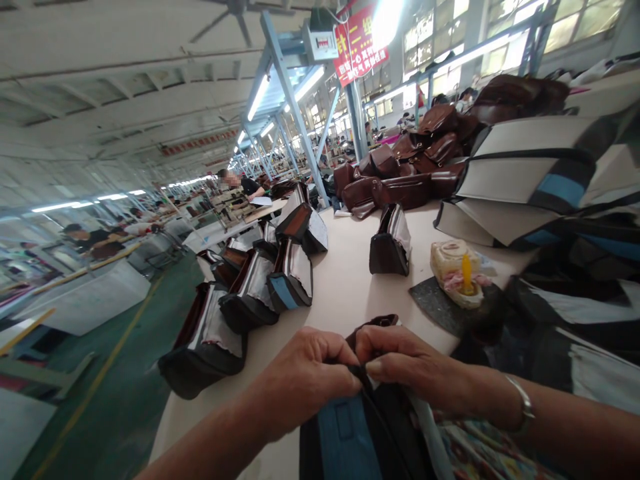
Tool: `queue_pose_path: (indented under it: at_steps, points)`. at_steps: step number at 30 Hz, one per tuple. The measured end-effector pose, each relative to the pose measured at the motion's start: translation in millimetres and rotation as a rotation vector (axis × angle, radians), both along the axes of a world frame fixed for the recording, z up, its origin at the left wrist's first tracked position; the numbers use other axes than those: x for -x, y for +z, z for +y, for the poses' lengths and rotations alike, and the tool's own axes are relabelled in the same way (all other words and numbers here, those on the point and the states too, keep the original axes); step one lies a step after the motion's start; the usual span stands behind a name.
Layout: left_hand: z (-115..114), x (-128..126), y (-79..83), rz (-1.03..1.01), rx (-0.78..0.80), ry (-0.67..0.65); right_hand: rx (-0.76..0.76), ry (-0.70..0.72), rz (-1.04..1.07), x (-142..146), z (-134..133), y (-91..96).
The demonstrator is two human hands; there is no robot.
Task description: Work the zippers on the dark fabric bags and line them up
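A dark bag piece with a blue strip on its side stands at the near edge of the table, below and between my hands. My left hand pinches its upper edge from the left. From the right, my right hand pinches the same edge close beside the left fingertips. The fingers hide the exact spot they grip. Part of a brown flap shows just beyond my knuckles. A silver bracelet circles my right wrist.
Several unfinished bag pieces stand on the pale table at left. Another bag piece stands farther back. A glue container with a yellow applicator sits at right. Brown bags and grey panels are piled behind. Co-workers sit farther off.
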State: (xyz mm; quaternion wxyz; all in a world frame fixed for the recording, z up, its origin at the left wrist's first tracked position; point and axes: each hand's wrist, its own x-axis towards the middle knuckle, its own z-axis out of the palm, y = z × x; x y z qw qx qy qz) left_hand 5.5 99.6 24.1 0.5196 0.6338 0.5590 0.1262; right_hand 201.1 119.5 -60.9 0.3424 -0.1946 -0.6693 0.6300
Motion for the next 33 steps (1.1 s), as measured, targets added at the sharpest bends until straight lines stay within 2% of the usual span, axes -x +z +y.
queue_pose_path:
  at_steps: [8,14,21,25,27,30,33]
  points:
    - [-1.1,-0.7,-2.8,0.042,-0.1,-0.03,-0.179,-0.113,-0.171,-0.2,-1.3,13.3]
    - [0.1,-2.5,-1.4,0.122,-0.127,-0.019,-0.279,-0.231,-0.227,5.6,-2.9,11.1]
    - [0.5,0.2,-9.4,0.062,-0.097,0.027,-0.216,-0.175,-0.203,5.6,-1.1,9.4]
    - [2.5,2.7,-10.4,0.069,-0.106,0.0,-0.247,-0.192,-0.145,8.7,-3.3,2.4]
    - [4.1,5.3,-9.2,0.082,-0.094,-0.035,-0.344,-0.237,-0.096,9.5,-5.6,-2.8]
    - [6.6,9.4,-5.8,0.086,-0.029,-0.094,-0.615,-0.317,-0.022,7.5,-8.8,-7.6]
    - [8.6,11.7,-3.0,0.062,-0.095,-0.088,-0.856,-0.297,-0.018,2.6,-10.1,-4.9]
